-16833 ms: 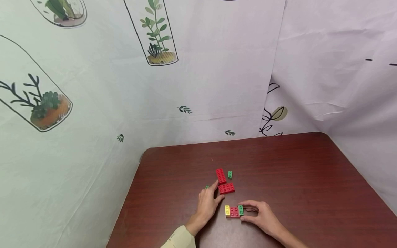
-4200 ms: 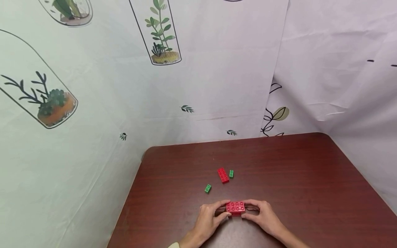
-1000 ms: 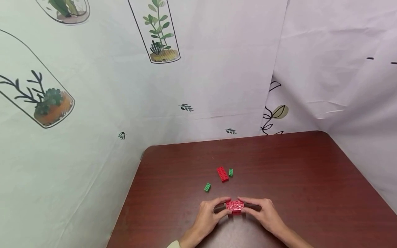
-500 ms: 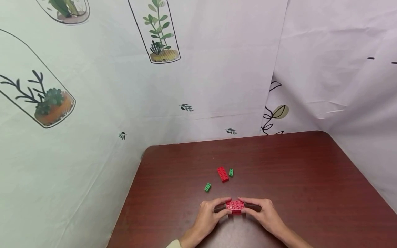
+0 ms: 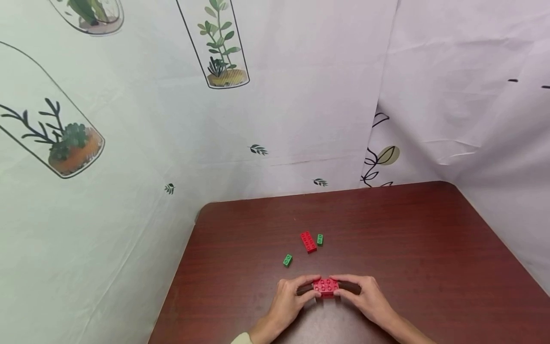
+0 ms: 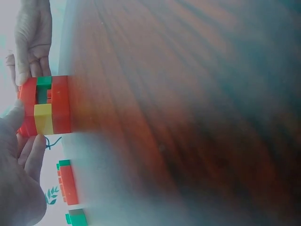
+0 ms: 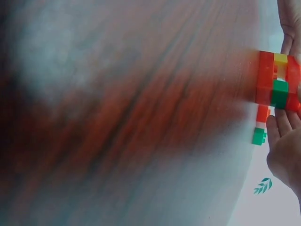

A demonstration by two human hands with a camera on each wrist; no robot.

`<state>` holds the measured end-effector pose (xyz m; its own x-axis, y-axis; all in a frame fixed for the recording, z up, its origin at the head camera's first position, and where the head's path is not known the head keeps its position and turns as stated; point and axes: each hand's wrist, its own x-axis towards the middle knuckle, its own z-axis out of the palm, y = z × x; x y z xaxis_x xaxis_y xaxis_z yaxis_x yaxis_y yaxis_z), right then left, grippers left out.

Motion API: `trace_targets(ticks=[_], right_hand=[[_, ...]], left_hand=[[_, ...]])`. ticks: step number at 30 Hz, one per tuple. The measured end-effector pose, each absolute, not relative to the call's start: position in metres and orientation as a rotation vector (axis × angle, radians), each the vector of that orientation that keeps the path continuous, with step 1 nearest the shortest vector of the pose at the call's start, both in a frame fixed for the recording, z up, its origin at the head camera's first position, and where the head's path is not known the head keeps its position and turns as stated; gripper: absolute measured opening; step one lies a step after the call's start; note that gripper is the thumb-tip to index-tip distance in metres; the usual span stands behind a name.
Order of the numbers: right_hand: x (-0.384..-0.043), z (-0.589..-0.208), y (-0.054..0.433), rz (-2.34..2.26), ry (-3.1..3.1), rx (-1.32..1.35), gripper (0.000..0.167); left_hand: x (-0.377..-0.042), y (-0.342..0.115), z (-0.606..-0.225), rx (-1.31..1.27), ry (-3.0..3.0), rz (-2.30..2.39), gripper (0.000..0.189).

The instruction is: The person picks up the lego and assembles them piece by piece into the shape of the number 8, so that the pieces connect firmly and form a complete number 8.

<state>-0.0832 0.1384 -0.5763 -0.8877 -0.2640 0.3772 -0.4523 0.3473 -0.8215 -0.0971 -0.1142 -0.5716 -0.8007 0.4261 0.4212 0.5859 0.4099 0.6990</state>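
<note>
A small stack of toy building bricks stands on the table between both hands. Its top is a red brick (image 5: pixel 326 285) with studs up. Beneath it, in the left wrist view, a yellow brick (image 6: pixel 43 118) and a green brick (image 6: pixel 44 82) stand apart with a gap, on a lower red brick (image 6: pixel 61 106). My left hand (image 5: pixel 287 300) pinches the stack's left end, thumb in front and fingers behind. My right hand (image 5: pixel 370 298) holds the right end in the same way. From above, the middle bricks are hidden.
Beyond the stack lie a loose red brick (image 5: pixel 308 242), a small green brick (image 5: pixel 320 240) beside it, and another green brick (image 5: pixel 288 260) nearer the left hand. A patterned cloth (image 5: pixel 301 119) hangs behind the brown table (image 5: pixel 408 239).
Since the oldest frame, a red brick from beside the left hand has come onto the yellow and green bricks, and the left hand has moved to the stack. The last second shows almost no movement.
</note>
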Motion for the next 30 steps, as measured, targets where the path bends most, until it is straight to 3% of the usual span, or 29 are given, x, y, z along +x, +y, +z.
trace_targets(ticks=[11, 20, 30], right_hand=[[-0.086, -0.578, 0.137, 1.512, -2.391, 0.654, 0.031], [-0.086, -0.579, 0.138, 1.606, -2.426, 0.64, 0.031], [-0.087, -0.58, 0.139, 1.64, -2.446, 0.62, 0.031]], left_hand=[[-0.098, -0.113, -0.563, -0.948, -2.544, -1.138, 0.043], [-0.126, -0.134, -0.55, -0.974, -2.517, -1.108, 0.054], [-0.16, -0.166, -0.554, -0.883, -2.646, -1.017, 0.094]])
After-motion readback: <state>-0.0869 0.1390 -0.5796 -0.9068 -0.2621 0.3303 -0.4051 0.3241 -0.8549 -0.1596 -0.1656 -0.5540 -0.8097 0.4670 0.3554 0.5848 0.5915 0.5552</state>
